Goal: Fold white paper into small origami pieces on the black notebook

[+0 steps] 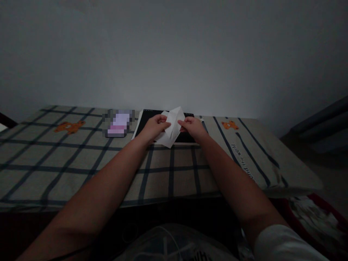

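Note:
A folded sheet of white paper (pixel 174 121) is held up between my two hands, with creases running toward its pointed ends. My left hand (pixel 156 127) pinches its left side between thumb and fingers. On the opposite side, my right hand (pixel 192 127) grips the edge of the paper the same way. Beneath both hands lies a black notepad (pixel 145 117) with a row of holes along its far edge and white pages showing at the left. The paper hides the middle of it.
A checked cloth (pixel 81 156) with orange bear prints covers the table. To the left lies a phone (pixel 118 125), its screen blurred out. A grey wall (pixel 174 54) rises behind the table. At the lower right, a red container (pixel 318 221) holds crumpled whitish material.

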{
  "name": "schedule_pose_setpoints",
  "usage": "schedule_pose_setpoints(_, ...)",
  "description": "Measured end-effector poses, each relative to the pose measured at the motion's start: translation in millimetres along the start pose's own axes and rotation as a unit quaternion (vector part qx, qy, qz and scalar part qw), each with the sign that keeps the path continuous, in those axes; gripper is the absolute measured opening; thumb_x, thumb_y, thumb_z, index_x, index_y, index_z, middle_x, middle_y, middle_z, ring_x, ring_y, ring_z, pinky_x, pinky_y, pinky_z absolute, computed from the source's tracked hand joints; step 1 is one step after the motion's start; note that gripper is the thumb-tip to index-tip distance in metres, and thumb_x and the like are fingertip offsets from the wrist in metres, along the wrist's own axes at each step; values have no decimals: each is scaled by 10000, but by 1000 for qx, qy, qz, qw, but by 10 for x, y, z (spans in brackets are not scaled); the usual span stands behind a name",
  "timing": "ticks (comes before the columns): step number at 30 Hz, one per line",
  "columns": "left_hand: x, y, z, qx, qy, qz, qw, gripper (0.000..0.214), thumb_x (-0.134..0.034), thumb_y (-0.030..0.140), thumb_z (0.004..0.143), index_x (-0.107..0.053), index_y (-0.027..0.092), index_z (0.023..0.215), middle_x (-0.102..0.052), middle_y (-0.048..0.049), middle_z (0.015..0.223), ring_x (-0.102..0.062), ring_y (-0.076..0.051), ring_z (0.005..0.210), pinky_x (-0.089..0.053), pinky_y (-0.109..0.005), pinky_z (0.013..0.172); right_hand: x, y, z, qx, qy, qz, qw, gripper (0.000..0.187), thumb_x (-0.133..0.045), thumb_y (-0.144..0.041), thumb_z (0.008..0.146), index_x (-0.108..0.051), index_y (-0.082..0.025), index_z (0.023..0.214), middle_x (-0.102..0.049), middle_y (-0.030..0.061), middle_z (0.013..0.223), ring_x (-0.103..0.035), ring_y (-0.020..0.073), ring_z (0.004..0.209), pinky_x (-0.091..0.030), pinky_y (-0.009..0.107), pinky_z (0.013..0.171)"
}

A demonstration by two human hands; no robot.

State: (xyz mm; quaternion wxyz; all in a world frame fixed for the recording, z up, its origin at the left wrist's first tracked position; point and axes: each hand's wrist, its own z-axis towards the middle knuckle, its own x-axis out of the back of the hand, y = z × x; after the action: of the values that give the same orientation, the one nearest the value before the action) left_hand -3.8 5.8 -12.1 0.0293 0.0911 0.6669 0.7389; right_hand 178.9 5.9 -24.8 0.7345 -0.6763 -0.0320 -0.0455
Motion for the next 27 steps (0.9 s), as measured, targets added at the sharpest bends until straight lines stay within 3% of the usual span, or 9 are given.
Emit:
schedule_pose_setpoints(3, -25, -7, -12, 21, -28, 3, 999, 292, -739, 234, 720, -549, 179, 934, -669, -6, 784, -605, -117, 602, -421, -207, 546, 3, -3, -13, 6, -9, -15, 1000, 248, -708, -260, 787, -532, -181, 631, -608, -21, 588, -581, 93, 539, -497, 225, 575)
schedule_pose_setpoints(8, -17, -29, -3, 11, -9, 27, 1000, 294, -742, 193, 720, -518, 187, 911, -654, 4, 718, -619, -138, 566, -422, -216, 518, -13, -7, -17, 7, -28, 15, 999, 225, -691, -300, 786, -555, -180, 653, -605, -24, 596, -574, 94, 543, -492, 231, 581)
schedule_pose_setpoints(12, -5, -7, -12, 10, -14, 72, 997, 308, -748, 168, 713, -529, 185, 929, -652, 11, 724, -610, -127, 568, -417, -208, 521, -1, 9, -9, 63, -17, 19, 998, 222, -697, -387, 762, -618, -180, 743, -622, -28, 649, -544, 85, 546, -456, 220, 553)
schedule_pose_setpoints(15, -10, 19, -27, 8, -19, 85, 996, 298, -725, 149, 733, -532, 183, 957, -663, -2, 763, -624, -131, 609, -423, -205, 533, 18, 18, -8, 83, 0, -3, 997, 259, -709, -410, 740, -606, -179, 685, -603, -26, 603, -531, 92, 538, -429, 221, 535)
schedule_pose_setpoints(19, -13, 29, -31, 4, -19, 81, 997, 296, -703, 119, 745, -529, 183, 976, -666, -6, 804, -618, -125, 617, -442, -212, 544, 21, 5, -6, 60, 7, 14, 998, 277, -684, -418, 752, -610, -175, 642, -600, -13, 594, -543, 101, 555, -454, 232, 558)
schedule_pose_setpoints(27, 10, -44, 9, -17, -44, 117, 992, 344, -705, 156, 756, -534, 178, 1053, -673, -19, 820, -643, -156, 699, -452, -229, 579, -10, -14, 24, -21, 48, 71, 996, 161, -629, -267, 752, -626, -160, 633, -619, -5, 613, -548, 91, 549, -483, 221, 558)
